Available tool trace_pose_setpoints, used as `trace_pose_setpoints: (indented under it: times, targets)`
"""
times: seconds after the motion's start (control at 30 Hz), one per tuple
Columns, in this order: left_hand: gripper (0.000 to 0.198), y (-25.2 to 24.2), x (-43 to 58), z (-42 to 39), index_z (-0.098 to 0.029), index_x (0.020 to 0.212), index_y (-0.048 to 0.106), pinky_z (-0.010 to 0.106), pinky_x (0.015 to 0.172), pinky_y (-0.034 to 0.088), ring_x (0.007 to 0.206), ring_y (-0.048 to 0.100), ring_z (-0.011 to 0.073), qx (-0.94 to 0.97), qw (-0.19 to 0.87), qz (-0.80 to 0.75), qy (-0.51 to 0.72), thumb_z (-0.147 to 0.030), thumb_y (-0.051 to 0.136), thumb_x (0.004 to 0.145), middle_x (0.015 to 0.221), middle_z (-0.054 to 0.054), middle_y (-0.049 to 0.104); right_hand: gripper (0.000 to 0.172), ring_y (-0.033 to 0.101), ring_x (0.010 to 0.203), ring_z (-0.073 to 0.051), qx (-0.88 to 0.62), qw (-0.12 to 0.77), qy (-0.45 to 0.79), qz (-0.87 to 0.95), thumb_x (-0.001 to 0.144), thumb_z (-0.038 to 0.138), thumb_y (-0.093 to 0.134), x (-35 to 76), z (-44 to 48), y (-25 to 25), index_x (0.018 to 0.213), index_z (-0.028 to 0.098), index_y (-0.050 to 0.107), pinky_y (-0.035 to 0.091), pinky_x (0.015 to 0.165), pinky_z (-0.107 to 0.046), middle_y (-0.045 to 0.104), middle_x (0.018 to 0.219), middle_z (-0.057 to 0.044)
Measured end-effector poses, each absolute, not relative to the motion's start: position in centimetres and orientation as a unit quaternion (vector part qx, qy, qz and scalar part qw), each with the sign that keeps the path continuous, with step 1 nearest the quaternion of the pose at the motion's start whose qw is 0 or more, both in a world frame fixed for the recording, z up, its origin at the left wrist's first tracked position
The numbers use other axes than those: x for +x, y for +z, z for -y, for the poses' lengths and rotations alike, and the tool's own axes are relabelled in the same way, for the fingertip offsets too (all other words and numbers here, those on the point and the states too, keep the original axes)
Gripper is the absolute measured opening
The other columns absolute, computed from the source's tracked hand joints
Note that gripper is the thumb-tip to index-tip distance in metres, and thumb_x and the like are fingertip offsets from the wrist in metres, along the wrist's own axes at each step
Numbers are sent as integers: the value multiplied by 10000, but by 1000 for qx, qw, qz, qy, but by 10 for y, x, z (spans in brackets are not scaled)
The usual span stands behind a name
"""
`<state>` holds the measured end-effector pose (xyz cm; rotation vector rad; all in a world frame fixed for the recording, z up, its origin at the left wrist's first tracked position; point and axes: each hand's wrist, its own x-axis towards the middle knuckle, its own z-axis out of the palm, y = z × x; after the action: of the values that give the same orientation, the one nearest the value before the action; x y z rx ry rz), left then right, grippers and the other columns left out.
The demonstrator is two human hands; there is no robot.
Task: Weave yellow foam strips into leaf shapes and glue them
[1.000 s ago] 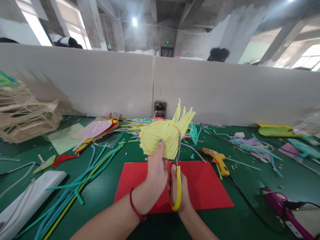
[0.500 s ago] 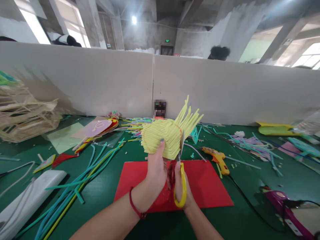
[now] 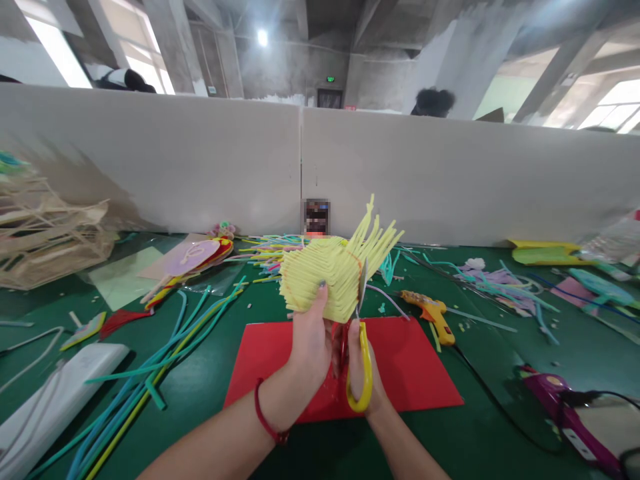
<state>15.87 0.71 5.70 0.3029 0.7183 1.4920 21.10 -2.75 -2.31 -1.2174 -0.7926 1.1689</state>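
My left hand [image 3: 307,340] grips the lower edge of a pale yellow woven strip piece [image 3: 330,273], held upright above a red sheet [image 3: 410,373]. Loose yellow strip ends fan out at its upper right. My right hand [image 3: 363,373] is closed in the handles of yellow-handled scissors [image 3: 361,347], whose blades point up along the right edge of the woven piece, at the base of the loose ends. A red cord circles my left wrist.
A green table [image 3: 225,373] carries teal and yellow strips [image 3: 165,360] at the left, a yellow glue gun [image 3: 430,313], a purple tool [image 3: 575,413] at the right, a white object [image 3: 55,400] at the lower left, a straw-coloured woven frame [image 3: 45,240]. Beige partition behind.
The woven piece has turned slightly so its loose ends lean more to the right. The scissors have shifted a little right along its edge with the handles closing in.
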Motion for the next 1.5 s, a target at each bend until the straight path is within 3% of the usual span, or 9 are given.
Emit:
trace_pose_setpoints:
  times: [0.17,0.37,0.67,0.87,1.17,1.5]
  targets:
    - [369,54,159,-8,-172,1126,635,330,941,524,1000,667,210,134,665,-322,660,-98,685,769,1120,74,694,618,351,355,-59,-536,588,508,331,724,812,421,210,28,-20,650,199,424,308,330,-172,383,429,71]
    - [425,53,158,-10,-188,1142,628,332,948,521,994,670,207,141,662,-316,664,-103,718,736,1147,67,684,621,283,276,-55,-564,582,501,304,688,831,440,209,29,-16,597,222,360,222,275,-177,317,349,86]
    - [431,54,155,-11,-184,1156,618,314,950,515,1035,650,202,154,665,-303,665,-99,706,743,1200,64,657,605,287,275,-58,-556,584,512,295,646,813,525,212,26,-18,625,224,385,234,270,-187,322,362,95]
    - [377,54,147,-22,-189,1168,608,290,835,562,994,663,185,199,658,-315,654,-100,641,803,1180,69,665,632,314,331,-42,-522,591,512,341,669,829,477,218,24,-17,683,198,446,289,316,-176,367,449,92]
    - [411,53,142,-30,-174,1105,639,284,760,572,995,660,216,252,661,-321,629,-155,736,706,1113,80,691,715,347,352,-49,-520,594,510,341,599,891,436,223,19,-6,737,190,472,289,348,-187,406,462,85]
    - [460,56,140,-29,-214,1092,645,312,812,557,1033,648,226,269,630,-327,651,-207,789,655,1109,52,697,674,333,349,-49,-488,574,537,380,705,854,355,226,21,-10,753,190,459,291,371,-196,406,462,84]
